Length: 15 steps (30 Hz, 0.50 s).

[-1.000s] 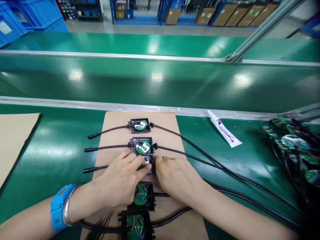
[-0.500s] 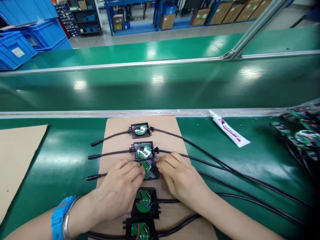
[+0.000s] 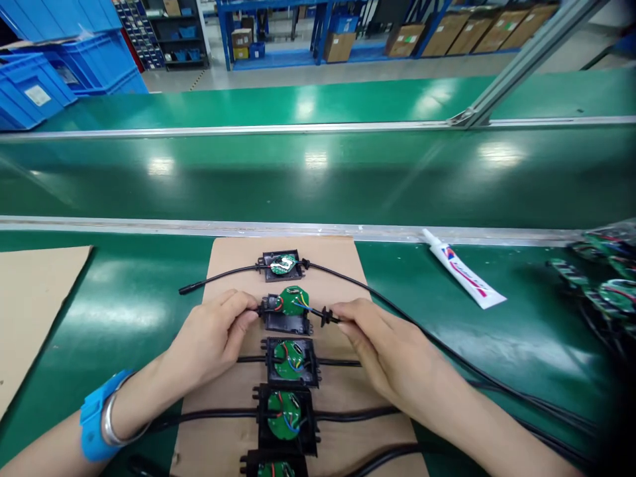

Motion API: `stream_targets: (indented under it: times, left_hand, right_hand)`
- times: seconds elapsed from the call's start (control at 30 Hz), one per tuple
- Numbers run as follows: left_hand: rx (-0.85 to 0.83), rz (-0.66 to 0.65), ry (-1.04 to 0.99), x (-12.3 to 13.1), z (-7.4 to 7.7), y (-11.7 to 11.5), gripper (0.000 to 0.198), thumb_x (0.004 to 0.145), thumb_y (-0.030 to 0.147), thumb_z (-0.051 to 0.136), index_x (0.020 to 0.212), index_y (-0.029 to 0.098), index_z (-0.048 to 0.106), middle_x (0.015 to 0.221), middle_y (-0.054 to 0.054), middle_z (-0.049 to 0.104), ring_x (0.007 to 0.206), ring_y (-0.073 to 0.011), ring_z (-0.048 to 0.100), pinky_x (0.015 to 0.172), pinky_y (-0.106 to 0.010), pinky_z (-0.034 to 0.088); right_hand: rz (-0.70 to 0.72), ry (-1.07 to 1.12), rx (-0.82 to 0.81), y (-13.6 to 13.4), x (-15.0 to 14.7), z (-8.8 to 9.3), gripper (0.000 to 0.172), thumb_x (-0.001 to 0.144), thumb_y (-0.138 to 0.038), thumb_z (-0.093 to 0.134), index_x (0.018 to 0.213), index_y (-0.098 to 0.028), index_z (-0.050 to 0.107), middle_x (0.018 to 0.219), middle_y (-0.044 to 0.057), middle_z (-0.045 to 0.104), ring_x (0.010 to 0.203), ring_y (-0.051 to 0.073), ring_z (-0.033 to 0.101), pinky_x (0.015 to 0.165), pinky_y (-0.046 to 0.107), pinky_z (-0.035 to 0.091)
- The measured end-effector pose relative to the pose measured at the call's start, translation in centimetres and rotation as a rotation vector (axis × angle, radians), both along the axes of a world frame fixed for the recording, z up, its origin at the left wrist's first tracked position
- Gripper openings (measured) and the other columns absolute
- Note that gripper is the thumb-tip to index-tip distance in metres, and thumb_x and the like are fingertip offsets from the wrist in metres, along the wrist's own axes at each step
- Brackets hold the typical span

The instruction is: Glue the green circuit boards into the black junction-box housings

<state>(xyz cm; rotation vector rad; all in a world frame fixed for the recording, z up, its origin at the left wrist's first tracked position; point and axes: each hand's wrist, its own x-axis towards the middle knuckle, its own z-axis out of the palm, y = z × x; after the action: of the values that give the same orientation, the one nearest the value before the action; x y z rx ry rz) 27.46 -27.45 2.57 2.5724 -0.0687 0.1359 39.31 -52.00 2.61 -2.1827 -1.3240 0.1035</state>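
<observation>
In the second black plastic housing (image 3: 291,324) from the back, a round green circuit board (image 3: 293,301) sits raised and tilted, with red, yellow and blue wires. My left hand (image 3: 218,331) pinches the black cable or its grommet at the housing's left end; the fingertips hide which. With thumb and forefinger, my right hand (image 3: 377,338) grips the black cable (image 3: 336,320) just right of its ribbed grommet (image 3: 326,316), which is out of the housing. The farthest housing (image 3: 283,266) holds a board with white paste on it. Nearer me, several more housings (image 3: 291,361) hold boards and cables.
A cardboard sheet (image 3: 238,255) lies under the housings, another cardboard piece (image 3: 34,298) at left. To the right are a white tube (image 3: 464,268) and a pile of wired circuit boards (image 3: 596,278). Blue crates (image 3: 34,93) stand at the far left. A metal rail (image 3: 278,230) crosses behind.
Both hands have moved from the third housing to the second and farther apart. The second board, seated with white paste showing before, is now lifted and shows a face without paste.
</observation>
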Motion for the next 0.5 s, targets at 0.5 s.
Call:
stream_targets:
  times: [0.5]
  left_hand:
    - [0.353,-0.061,0.102,1.6,0.6,-0.8,0.024,0.093,0.019,0.036,0.088,0.015,0.059,0.079,-0.006,0.065,0.069,-0.0218,0.064,0.060,-0.033,0.052]
  right_hand:
    - [0.013,-0.131,-0.544,4.8,-1.1,3.8,0.015,0.081,-0.013,0.043,0.077,-0.015,0.057,0.069,0.006,0.062,0.054,0.016,0.054,0.055,0.031,0.029]
